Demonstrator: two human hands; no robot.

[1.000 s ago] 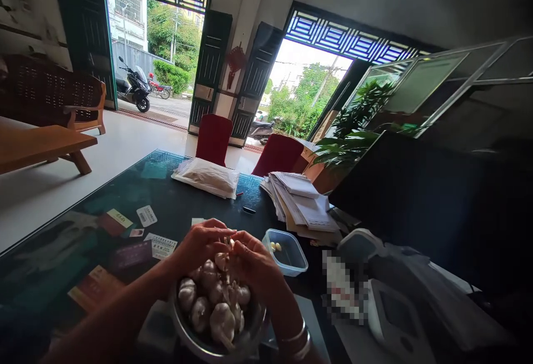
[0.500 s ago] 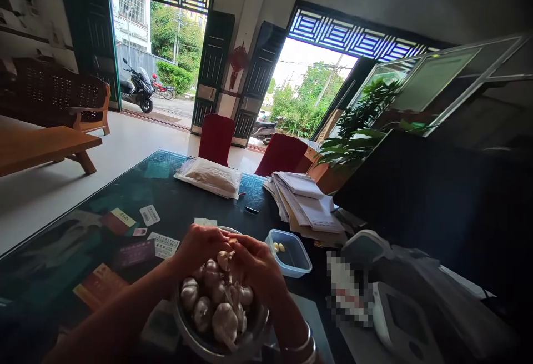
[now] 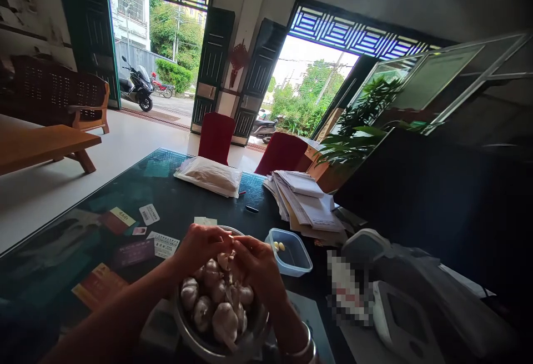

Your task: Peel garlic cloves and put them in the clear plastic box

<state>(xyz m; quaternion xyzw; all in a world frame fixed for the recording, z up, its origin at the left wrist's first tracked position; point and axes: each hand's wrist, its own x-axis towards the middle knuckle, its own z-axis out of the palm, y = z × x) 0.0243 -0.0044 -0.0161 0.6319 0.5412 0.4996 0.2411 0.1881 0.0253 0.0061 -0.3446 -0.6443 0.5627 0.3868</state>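
Over the far side of a metal bowl (image 3: 181, 328), my left hand (image 3: 205, 246) and my right hand (image 3: 257, 263) meet with fingertips pinched together. Between them is a small garlic clove (image 3: 231, 240), mostly hidden by the fingers. Several whole heads of garlic (image 3: 225, 322) fill the bowl, with papery skins on. To the right of my right hand stands a clear plastic container (image 3: 297, 253), holding a few peeled garlic cloves (image 3: 280, 247) at its left side. A bangle circles my right wrist.
On the dark glass-topped table (image 3: 162, 186) lie a wrapped packet (image 3: 210, 176), a stack of papers (image 3: 306, 200) and a pen (image 3: 251, 209). Several cards (image 3: 135, 253) are at the left. A telephone (image 3: 402, 319) and a dark monitor (image 3: 425, 197) occupy the right. Red chairs (image 3: 216, 137) stand beyond.
My fingers have shifted slightly around the clove, and less of it shows now. The bowl, the container and the peeled cloves stay where they were.
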